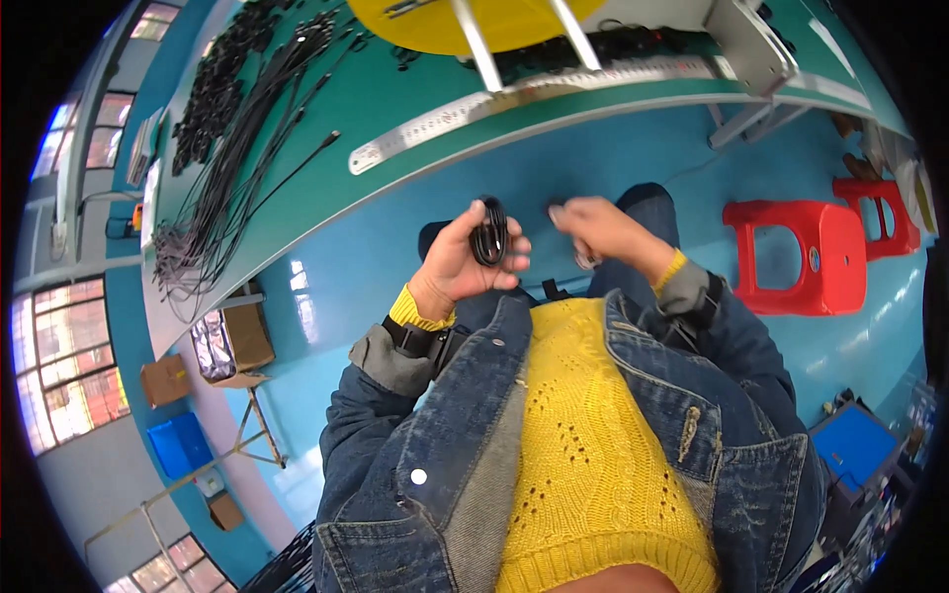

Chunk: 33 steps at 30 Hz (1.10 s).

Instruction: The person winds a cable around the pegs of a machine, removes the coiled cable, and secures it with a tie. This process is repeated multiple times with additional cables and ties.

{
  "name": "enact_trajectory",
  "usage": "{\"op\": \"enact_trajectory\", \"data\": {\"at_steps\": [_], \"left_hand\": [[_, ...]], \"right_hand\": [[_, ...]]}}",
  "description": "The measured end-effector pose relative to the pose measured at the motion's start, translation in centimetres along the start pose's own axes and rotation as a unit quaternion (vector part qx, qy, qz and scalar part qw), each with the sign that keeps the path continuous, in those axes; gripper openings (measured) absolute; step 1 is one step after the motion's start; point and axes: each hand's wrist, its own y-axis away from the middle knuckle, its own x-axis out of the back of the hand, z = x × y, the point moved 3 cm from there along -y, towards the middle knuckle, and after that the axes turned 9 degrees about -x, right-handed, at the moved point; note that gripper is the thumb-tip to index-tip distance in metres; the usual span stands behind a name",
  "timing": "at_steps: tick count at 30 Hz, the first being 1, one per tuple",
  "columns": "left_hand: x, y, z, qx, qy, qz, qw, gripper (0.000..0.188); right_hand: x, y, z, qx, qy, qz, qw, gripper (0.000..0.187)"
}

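In front of my body, over the gap between lap and table, my left hand (460, 259) holds a black cable (488, 235) wound into a small oval coil. The coil stands between the thumb and the curled fingers. To its right, apart from the coil, is my right hand (605, 231) with thumb and forefinger brought together. A small pale, shiny bit shows under its fingers, too blurred to name.
Ahead runs a green tabletop (395, 104) with a steel ruler (425, 128) along its edge. A bundle of long black cables (252, 163) lies on its left. A yellow disc (415, 30) stands at the far middle. Red stools (840, 262) are at right, a cardboard box (247, 336) at left.
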Motion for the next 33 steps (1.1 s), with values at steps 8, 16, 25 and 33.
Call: {"op": "enact_trajectory", "data": {"at_steps": [8,16,25,33], "left_hand": [[5.4,7.9,14.9,-0.192,-0.268,0.041,0.943,0.033],[18.5,13.3,32.8,-0.448,-0.503,0.366,0.642,0.031],[20.9,13.9,23.1,-0.482,-0.708,0.315,0.408,0.013],[-0.9,11.9,9.8,-0.523,-0.668,0.011,0.529,0.008]], "right_hand": [[-2.4,2.7,1.5,0.014,0.096,-0.002,0.995,0.028],[-3.1,2.3,-1.2,0.008,0.058,-0.013,0.998,0.022],[-5.7,3.5,-1.6,-0.028,0.094,-0.004,0.995,0.019],[-3.0,3.9,-2.4,0.193,-0.057,0.176,0.964,0.02]]}}
